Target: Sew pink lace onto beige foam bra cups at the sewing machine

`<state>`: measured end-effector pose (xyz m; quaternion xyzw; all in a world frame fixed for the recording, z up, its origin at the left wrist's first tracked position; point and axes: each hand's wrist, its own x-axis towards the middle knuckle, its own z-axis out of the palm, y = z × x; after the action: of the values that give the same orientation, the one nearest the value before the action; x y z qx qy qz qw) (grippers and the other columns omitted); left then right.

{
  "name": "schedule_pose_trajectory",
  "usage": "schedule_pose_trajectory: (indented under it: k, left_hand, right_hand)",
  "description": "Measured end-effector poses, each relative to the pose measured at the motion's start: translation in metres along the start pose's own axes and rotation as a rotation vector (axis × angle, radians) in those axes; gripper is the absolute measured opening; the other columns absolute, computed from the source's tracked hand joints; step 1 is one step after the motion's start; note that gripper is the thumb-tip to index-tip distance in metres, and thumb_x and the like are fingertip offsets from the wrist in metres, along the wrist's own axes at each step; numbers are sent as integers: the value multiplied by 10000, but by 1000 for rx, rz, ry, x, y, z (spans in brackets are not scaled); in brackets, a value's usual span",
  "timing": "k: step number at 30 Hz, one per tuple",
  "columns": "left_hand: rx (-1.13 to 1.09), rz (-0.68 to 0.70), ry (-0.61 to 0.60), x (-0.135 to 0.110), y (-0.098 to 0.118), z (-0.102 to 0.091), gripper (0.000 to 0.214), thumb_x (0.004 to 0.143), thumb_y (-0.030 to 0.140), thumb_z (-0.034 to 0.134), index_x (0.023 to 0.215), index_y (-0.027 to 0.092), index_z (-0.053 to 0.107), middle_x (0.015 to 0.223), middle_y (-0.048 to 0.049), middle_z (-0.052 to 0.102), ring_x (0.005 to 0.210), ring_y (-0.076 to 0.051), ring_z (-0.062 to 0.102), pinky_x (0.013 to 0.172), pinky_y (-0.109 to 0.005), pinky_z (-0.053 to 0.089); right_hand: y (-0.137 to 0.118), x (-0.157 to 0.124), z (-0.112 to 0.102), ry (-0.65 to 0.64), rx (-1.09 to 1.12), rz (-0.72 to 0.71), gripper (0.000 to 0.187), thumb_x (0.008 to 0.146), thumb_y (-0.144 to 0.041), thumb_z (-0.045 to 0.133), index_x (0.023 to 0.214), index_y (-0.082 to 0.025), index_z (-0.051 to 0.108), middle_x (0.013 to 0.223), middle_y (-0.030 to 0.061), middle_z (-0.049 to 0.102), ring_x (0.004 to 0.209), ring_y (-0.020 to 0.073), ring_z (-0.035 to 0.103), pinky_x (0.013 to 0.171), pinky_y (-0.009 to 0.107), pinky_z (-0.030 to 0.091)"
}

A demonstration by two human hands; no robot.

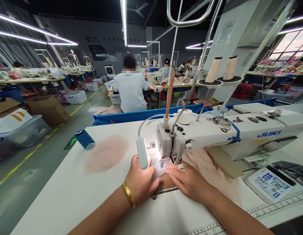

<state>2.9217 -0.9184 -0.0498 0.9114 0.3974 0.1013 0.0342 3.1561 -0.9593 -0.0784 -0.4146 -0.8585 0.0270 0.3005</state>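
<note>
Both my hands are at the needle area of a white sewing machine. My left hand, with a gold bracelet at its wrist, rests left of the needle. Its thumb is spread from bent fingers, and a small white lamp hides part of them. Right of the presser foot, my right hand lies with stretched fingers on pale pink fabric. That thin fabric runs under the machine arm and spreads to the right. The lamp lights the needle spot, where fine detail is blurred.
A blue thread cone lies at the table's left edge, near a pale pink patch. Two pale cones stand on the thread stand. A white box sits right, above a printed ruler. A co-worker sits ahead.
</note>
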Motion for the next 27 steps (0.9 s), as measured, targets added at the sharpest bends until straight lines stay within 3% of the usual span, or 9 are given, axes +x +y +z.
schedule_pose_trajectory:
  k: [2,5,9,12,17,22,27]
  left_hand:
    - [-93,44,-66,-4,6,-7,288,861,364,714,680,172,601,1004,-97,621,950,-296,611,832,-464,519]
    - [-274,135,-149,-8,6,-10,238,860,390,741,749,199,653,960,-47,635,869,-226,609,768,-366,503]
    - [-420,161,-126,-10,-5,-3,116,903,252,634,1000,225,691,951,-28,654,841,-194,624,742,-318,501]
    - [-391,157,-97,-9,-11,5,260,934,163,506,1122,226,675,927,-34,641,755,-182,612,671,-310,496]
    - [-216,226,79,-8,-3,15,155,890,117,547,789,194,636,997,-69,667,847,-235,613,724,-368,515]
    - [-225,289,114,-10,4,18,117,950,157,586,971,210,689,985,-43,722,859,-240,620,782,-408,532]
    - [-194,296,151,-9,2,18,186,938,126,554,995,217,705,975,-32,731,802,-233,613,753,-418,523]
  right_hand:
    - [-4,1,-3,26,110,-78,291,1003,-131,460,1225,-221,625,1083,74,751,917,231,659,766,339,521]
    - [-9,5,-7,-8,195,-129,330,994,-117,469,1291,-214,577,1202,79,716,1040,232,636,874,348,505]
    - [-8,6,-6,-204,114,-3,251,971,-101,478,1121,-208,648,1026,64,701,905,224,599,796,341,455]
    - [-5,5,-6,-275,12,52,208,929,-87,524,1012,-210,671,922,47,666,832,217,537,755,336,397]
    - [-5,3,-10,-298,-38,40,128,918,-99,559,890,-204,627,892,31,642,838,208,492,765,332,355]
    - [-6,1,-8,-305,-40,41,136,925,-95,541,866,-204,594,876,15,629,832,197,478,774,333,346]
    - [-5,1,-5,-320,-45,53,156,937,-92,514,880,-200,611,881,25,642,836,205,498,763,337,352]
